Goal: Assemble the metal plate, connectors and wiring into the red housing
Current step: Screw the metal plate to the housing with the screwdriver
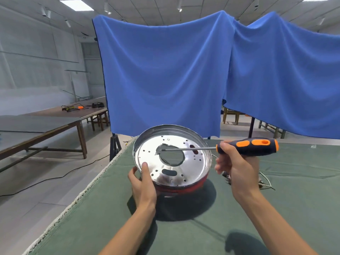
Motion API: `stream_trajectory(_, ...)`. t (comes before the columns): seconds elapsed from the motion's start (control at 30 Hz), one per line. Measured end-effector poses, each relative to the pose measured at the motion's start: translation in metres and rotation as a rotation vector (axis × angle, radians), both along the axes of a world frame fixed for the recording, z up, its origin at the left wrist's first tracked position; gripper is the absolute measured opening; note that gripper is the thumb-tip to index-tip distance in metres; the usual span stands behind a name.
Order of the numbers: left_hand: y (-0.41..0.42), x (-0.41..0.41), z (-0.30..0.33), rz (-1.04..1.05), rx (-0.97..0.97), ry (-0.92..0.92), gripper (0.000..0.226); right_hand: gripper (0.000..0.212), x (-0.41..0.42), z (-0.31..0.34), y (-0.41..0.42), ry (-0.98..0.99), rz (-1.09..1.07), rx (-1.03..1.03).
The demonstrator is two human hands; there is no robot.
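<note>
left hand (142,188): grips the near-left rim of the housing, thumb laid over the edge onto the metal plate, fingers curled round the outside wall.
right hand (234,168): fingers curled round the front end of a screwdriver handle, holding the tool roughly level above the plate; the lower fingers hang loosely bent under it.
screwdriver (246,146): black handle with orange inserts pointing right, thin steel shaft running left across the plate, tip at the upper-left edge of the plate's big centre hole. whether the tip touches the metal i cannot tell.
metal plate (191,168): shiny round dish with a large central opening, an oval slot near the front and many small holes; it sits inside the housing, tilted up toward the person.
red housing (181,188): only a band of red shows below the plate's near edge. it stands on the green cloth, tipped, casting a dark round shadow in front.
wiring (265,181): a few thin pale wires and a small dark connector lie on the cloth just behind the right wrist, apart from the housing.
table (276,208): covered in green cloth with a frayed pale edge on the left.
behind: blue cloths (165,74) hang on a rail right past the table.
far left: long wooden tables (55,124) with cables and a small orange item at their far end.
</note>
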State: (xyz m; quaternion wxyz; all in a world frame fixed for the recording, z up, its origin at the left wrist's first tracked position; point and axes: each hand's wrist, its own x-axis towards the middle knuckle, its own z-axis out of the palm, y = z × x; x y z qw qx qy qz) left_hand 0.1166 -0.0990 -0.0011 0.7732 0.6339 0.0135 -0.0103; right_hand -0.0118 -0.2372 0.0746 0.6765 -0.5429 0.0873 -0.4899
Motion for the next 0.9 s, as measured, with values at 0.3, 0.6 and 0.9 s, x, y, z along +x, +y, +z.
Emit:
stream_trajectory(0.3, -0.008, 0.016, -0.017, 0.038, 0.007, -0.085, 0.055, 0.021, 0.021, -0.015, -0.023, 0.100, -0.049, -0.105)
stream_trajectory(0.6, -0.009, 0.014, -0.020, 0.075, 0.031, -0.150, 0.050, 0.028, 0.021, -0.009, -0.033, 0.025, -0.109, -0.115)
stream_trajectory(0.9, -0.009, 0.009, -0.019, 0.085, 0.056, -0.180, 0.044, 0.026, 0.015, -0.002, -0.031, 0.022, -0.122, -0.117)
